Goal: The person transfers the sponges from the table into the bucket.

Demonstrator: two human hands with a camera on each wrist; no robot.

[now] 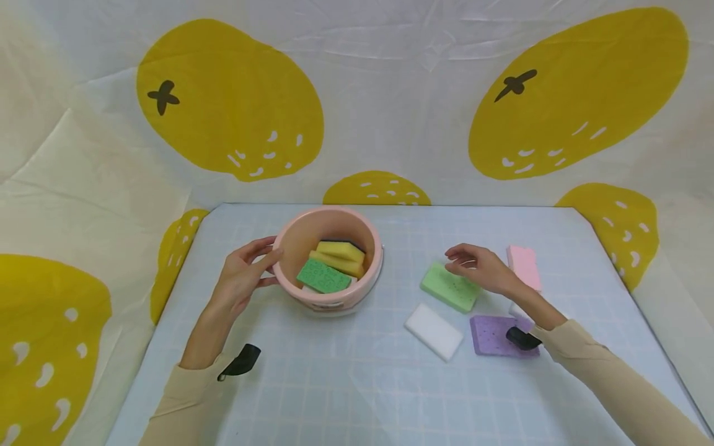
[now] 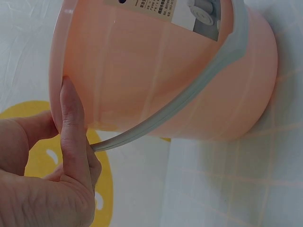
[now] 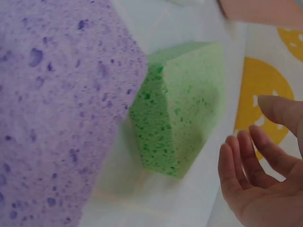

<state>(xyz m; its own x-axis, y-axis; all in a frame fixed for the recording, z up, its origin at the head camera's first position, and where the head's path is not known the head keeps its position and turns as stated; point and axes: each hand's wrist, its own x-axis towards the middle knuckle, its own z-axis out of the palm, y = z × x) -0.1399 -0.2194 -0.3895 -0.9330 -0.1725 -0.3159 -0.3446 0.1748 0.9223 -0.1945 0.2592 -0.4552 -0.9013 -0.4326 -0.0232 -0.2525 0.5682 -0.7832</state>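
A pale blue gridded table [image 1: 346,384] carries a pink bucket [image 1: 312,291] left of centre, which contains yellow and dark green sponges; the left hand [image 1: 242,279] rests against the bucket's left side, thumb at the rim, fingers fairly straight and not wrapped round it. To the right, the right hand [image 1: 482,267] hovers relaxed and open directly over the light green sponge [image 1: 449,288], gripping nothing. Around that sponge lie a purple sponge [image 1: 496,334] nearer, a white sponge [image 1: 434,331] near-left, and a pink sponge [image 1: 524,266] right.
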